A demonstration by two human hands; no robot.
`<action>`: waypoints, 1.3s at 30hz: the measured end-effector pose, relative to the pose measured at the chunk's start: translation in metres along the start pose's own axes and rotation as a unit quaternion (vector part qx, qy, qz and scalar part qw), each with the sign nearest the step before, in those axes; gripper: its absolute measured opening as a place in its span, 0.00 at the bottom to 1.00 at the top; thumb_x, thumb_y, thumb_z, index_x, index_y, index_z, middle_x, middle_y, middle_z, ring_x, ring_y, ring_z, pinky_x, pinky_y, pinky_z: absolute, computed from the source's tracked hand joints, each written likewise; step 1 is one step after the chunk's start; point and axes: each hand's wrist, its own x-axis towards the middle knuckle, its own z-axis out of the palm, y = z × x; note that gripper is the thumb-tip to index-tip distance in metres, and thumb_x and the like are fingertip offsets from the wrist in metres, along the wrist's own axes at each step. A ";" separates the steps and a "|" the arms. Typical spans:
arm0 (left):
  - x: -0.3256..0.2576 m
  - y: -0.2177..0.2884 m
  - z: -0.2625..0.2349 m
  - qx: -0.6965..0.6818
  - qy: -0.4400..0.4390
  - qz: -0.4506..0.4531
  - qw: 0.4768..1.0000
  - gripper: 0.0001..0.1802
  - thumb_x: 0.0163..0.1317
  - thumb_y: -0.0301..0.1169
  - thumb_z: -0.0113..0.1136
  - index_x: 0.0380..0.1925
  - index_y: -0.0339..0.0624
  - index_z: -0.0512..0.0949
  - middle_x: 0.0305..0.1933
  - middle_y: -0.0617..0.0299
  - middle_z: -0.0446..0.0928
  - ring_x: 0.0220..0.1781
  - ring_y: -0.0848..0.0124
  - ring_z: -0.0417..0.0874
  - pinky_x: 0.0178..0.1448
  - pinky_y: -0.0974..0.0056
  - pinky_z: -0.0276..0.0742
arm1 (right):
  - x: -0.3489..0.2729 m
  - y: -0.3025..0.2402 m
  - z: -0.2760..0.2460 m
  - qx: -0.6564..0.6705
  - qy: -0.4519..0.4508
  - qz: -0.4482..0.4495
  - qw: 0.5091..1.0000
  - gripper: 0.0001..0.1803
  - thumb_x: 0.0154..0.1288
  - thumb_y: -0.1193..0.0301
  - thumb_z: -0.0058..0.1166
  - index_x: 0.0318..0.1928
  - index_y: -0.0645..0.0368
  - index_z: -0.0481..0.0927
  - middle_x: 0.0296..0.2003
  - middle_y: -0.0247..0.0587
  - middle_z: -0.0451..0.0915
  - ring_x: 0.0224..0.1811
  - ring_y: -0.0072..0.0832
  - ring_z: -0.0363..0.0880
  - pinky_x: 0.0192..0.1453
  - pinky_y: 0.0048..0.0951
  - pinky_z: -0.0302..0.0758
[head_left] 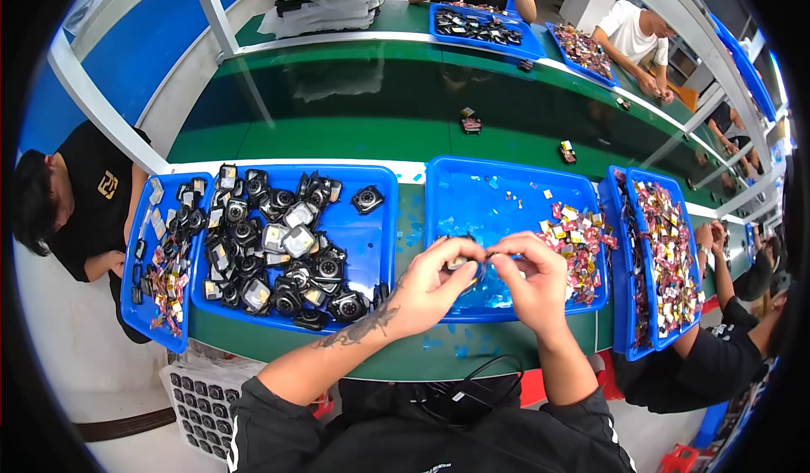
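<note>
My left hand (434,283) and my right hand (531,277) meet over the front of a blue tray (506,190). Between their fingertips they pinch a small dark part (467,260); its shape is mostly hidden by the fingers. A heap of small colourful pieces (578,241) lies in the right side of that tray. To the left stands another blue tray (363,232) piled with several black and silver camera-like modules (278,249).
Narrow blue trays with mixed parts sit at far left (156,262) and right (654,254). A green conveyor belt (371,106) runs behind, carrying a few small parts. Other people work on both sides and across the belt. A white crate (198,401) stands below left.
</note>
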 end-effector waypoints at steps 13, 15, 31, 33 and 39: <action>0.009 0.005 -0.009 -0.182 0.185 -0.017 0.965 0.14 0.64 0.18 0.58 0.46 0.42 0.67 0.44 0.52 0.80 0.41 0.72 0.84 0.49 0.69 0.80 | -0.006 -0.012 0.015 -0.079 -0.092 -0.044 0.992 0.05 0.62 0.80 0.58 0.39 0.64 0.81 0.40 0.44 0.80 0.42 0.32 0.82 0.45 0.28 0.79; 0.006 0.007 -0.006 -0.170 0.184 -0.017 0.968 0.13 0.64 0.20 0.60 0.46 0.38 0.70 0.40 0.55 0.81 0.42 0.73 0.83 0.50 0.70 0.79 | -0.002 -0.011 0.021 -0.061 -0.090 -0.043 0.993 0.05 0.63 0.79 0.58 0.40 0.65 0.81 0.41 0.46 0.80 0.44 0.32 0.82 0.47 0.29 0.79; 0.004 0.002 -0.006 -0.147 0.147 -0.013 0.978 0.09 0.64 0.20 0.59 0.44 0.31 0.76 0.44 0.55 0.82 0.44 0.72 0.84 0.52 0.70 0.80 | -0.005 -0.025 0.030 -0.085 0.007 -0.035 0.996 0.07 0.57 0.82 0.62 0.38 0.64 0.84 0.31 0.41 0.82 0.28 0.24 0.79 0.34 0.23 0.74; 0.001 0.005 -0.002 -0.117 0.157 -0.020 0.980 0.12 0.65 0.20 0.58 0.49 0.30 0.76 0.45 0.55 0.82 0.47 0.72 0.83 0.54 0.69 0.80 | -0.001 -0.026 0.034 -0.184 0.073 -0.080 0.977 0.08 0.57 0.83 0.62 0.38 0.64 0.83 0.32 0.43 0.82 0.29 0.26 0.80 0.34 0.25 0.75; 0.001 0.006 -0.003 -0.111 0.061 -0.016 0.992 0.20 0.66 0.20 0.57 0.59 0.28 0.72 0.55 0.52 0.78 0.54 0.71 0.80 0.56 0.67 0.80 | 0.004 -0.023 0.031 -0.249 0.103 -0.166 0.949 0.09 0.54 0.85 0.61 0.38 0.64 0.83 0.32 0.45 0.82 0.31 0.35 0.82 0.34 0.30 0.77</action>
